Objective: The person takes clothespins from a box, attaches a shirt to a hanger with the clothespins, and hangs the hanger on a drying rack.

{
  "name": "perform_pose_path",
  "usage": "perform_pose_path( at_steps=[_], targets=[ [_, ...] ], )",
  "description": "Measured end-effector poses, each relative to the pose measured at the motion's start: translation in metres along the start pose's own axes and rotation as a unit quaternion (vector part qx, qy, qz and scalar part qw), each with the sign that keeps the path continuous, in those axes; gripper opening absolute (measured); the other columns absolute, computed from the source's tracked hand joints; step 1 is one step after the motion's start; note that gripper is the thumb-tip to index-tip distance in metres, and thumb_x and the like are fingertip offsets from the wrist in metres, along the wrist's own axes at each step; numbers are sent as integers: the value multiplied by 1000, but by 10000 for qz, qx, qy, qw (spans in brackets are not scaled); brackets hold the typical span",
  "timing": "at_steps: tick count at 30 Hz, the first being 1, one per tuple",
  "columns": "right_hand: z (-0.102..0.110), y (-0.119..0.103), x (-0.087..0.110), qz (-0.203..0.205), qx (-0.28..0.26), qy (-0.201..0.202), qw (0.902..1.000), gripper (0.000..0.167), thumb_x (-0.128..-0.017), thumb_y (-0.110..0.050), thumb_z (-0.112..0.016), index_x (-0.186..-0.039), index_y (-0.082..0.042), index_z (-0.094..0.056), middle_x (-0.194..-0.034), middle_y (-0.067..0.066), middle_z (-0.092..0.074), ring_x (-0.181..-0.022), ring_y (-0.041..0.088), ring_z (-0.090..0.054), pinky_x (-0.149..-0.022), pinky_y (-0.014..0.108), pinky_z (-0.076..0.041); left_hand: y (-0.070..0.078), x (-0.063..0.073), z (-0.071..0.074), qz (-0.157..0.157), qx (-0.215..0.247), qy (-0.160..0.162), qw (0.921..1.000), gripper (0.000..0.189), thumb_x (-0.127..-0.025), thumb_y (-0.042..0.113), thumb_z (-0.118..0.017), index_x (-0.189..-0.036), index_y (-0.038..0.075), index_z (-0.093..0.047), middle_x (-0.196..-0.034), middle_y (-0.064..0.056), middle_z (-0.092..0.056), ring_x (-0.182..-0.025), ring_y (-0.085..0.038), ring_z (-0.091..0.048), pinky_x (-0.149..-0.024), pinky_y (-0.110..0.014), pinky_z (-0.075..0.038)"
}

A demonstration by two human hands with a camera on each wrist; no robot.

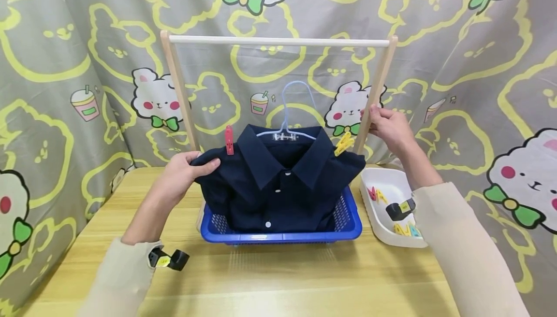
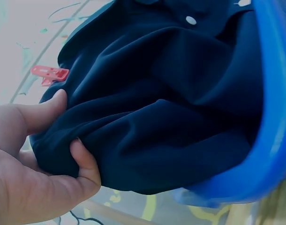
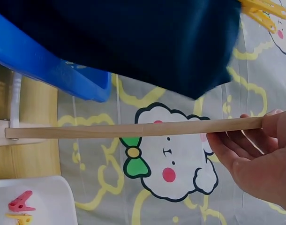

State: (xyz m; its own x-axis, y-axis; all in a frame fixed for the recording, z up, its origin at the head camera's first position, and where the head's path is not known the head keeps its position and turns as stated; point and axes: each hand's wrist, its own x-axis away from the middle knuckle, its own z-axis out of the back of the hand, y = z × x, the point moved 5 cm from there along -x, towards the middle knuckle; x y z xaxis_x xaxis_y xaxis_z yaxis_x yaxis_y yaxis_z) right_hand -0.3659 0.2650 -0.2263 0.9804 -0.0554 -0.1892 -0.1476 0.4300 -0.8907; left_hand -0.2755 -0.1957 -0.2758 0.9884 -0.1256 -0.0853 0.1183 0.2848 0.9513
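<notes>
A dark navy shirt (image 1: 278,186) with a collar and white buttons sits on a light blue hanger (image 1: 285,109), its lower part down in a blue basket (image 1: 278,237). A red clothespin (image 1: 229,142) grips one shoulder and a yellow clothespin (image 1: 344,144) the other. My left hand (image 1: 180,174) pinches the shirt near the red clothespin, thumb on top of the cloth in the left wrist view. My right hand (image 1: 389,126) holds the right wooden post (image 3: 143,130) of a small rack between thumb and fingers. The hanger's hook stands free below the rack's white rail (image 1: 278,41).
To the right of the basket stands a white tray (image 1: 370,210) with several coloured clothespins (image 1: 406,230). The rack's left post (image 1: 179,85) rises behind the shirt. A patterned curtain (image 1: 470,65) hangs behind the wooden table (image 1: 278,283).
</notes>
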Motion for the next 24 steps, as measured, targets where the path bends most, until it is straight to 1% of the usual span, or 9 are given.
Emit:
perform_pose_path(
  at_steps=[3, 6, 11, 13, 15, 17, 21, 22, 24],
  targets=[
    [0, 0, -1, -8, -28, -57, 10000, 70, -102, -55, -42, -145, -1, -53, -147, 22, -52, -136, 34, -52, -110, 43, -44, 8, -1, 6, 73, 28, 75, 9999, 32, -96, 35, -71, -92, 3, -67, -85, 6, -67, -99, -20, -55, -96, -35, -40],
    [-1, 0, -1, -18, -41, -75, 10000, 71, -101, -56, -42, -145, -1, -53, -147, 22, -53, -136, 32, -53, -109, 41, -44, 17, -1, 12, 119, 102, 88, 9998, 32, -97, 37, -69, -96, 6, -69, -90, 8, -69, -101, -17, -56, -96, -29, -41],
    [1, 1, -2, 2, -231, -48, 9997, 72, -101, -55, -43, -145, 1, -52, -147, 23, -52, -135, 31, -53, -106, 37, -46, 35, -3, 23, 0, 281, 284, 9992, 21, -95, 36, -72, -86, 16, -72, -82, 11, -66, -88, -12, -58, -82, -22, -46],
    [2, 1, -2, 32, -286, -41, 9996, 72, -101, -54, -44, -144, 3, -51, -147, 23, -52, -134, 30, -54, -105, 35, -46, 42, -3, 26, -49, 339, 365, 9987, 19, -94, 35, -72, -84, 19, -72, -81, 11, -66, -85, -11, -59, -79, -21, -47],
    [2, 1, -2, 40, -291, -50, 9996, 72, -101, -54, -43, -144, 3, -51, -147, 23, -51, -133, 27, -55, -104, 34, -47, 48, -4, 29, -33, 385, 367, 9986, 18, -94, 35, -72, -85, 21, -74, -83, 12, -68, -88, -10, -59, -81, -19, -47],
    [2, 1, -3, 58, -273, -48, 9996, 71, -102, -53, -43, -144, 3, -52, -147, 24, -51, -128, 21, -59, -103, 33, -48, 54, -4, 31, -3, 405, 411, 9983, 18, -94, 36, -72, -84, 21, -74, -83, 13, -68, -90, -11, -58, -81, -19, -47],
    [1, 0, -4, 68, -348, -59, 9994, 70, -102, -52, -45, -143, 5, -53, -147, 26, -50, -110, 4, -65, -103, 34, -48, 64, -7, 33, 41, 395, 500, 9980, 19, -93, 38, -73, -85, 21, -75, -84, 12, -68, -95, -13, -56, -82, -19, -45],
    [1, 0, -5, 66, -372, -50, 9993, 70, -102, -51, -46, -142, 6, -53, -146, 27, -50, -105, 1, -65, -103, 35, -48, 66, -8, 33, 16, 405, 515, 9978, 18, -93, 39, -73, -86, 22, -76, -86, 12, -69, -97, -13, -57, -84, -19, -46],
    [1, -1, -5, 93, -412, -56, 9991, 70, -102, -50, -47, -142, 7, -53, -144, 27, -52, -99, -3, -65, -103, 35, -48, 71, -11, 33, -48, 580, 544, 9968, 18, -92, 37, -74, -94, 19, -79, -90, 11, -71, -100, -14, -58, -86, -18, -47]
  ],
)
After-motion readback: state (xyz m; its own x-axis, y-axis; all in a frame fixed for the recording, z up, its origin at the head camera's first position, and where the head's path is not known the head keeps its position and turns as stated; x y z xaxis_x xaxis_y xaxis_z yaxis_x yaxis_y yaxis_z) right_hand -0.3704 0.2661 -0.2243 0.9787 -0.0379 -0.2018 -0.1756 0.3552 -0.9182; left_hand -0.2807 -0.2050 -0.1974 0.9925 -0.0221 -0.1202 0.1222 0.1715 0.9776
